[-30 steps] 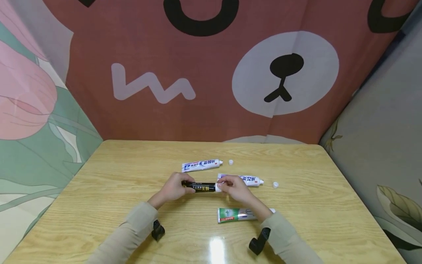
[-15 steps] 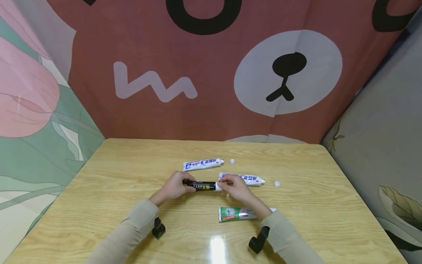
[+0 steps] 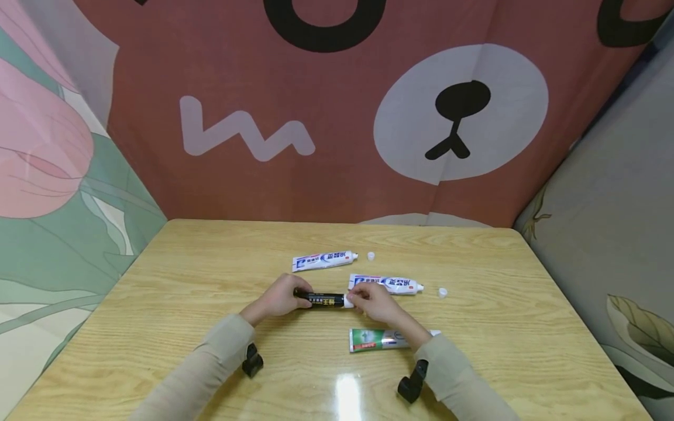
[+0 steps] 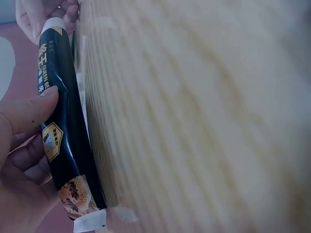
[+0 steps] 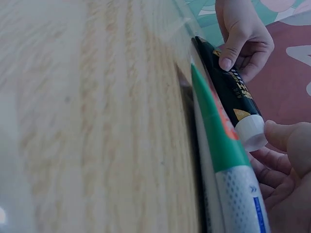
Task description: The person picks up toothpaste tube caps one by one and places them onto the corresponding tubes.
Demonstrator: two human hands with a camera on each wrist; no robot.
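Note:
A black toothpaste tube (image 3: 325,300) with gold lettering lies sideways between both hands, low over the table. My left hand (image 3: 281,295) grips its tail half, thumb on the near face, as the left wrist view shows on the tube (image 4: 63,97). At the other end, my right hand (image 3: 375,302) pinches the white cap (image 3: 348,300) between thumb and fingers. The cap (image 5: 251,132) sits on the tube's end in the right wrist view. Just behind the right hand lies a white toothpaste tube (image 3: 402,285); nearer me is a green and silver toothpaste tube (image 3: 368,340), partly covered by the right wrist.
Another white toothpaste tube (image 3: 323,261) lies farther back on the wooden table (image 3: 210,263). Two small white caps lie off the tubes' nozzles: one cap (image 3: 371,256) at the back, another cap (image 3: 442,292) to the right. A printed cloth (image 3: 337,193) hangs behind the table.
The printing on the black tube has turned slightly in the hands. Both hands keep their places at the tube and cap. The head view has shifted a little; the other tubes stay put.

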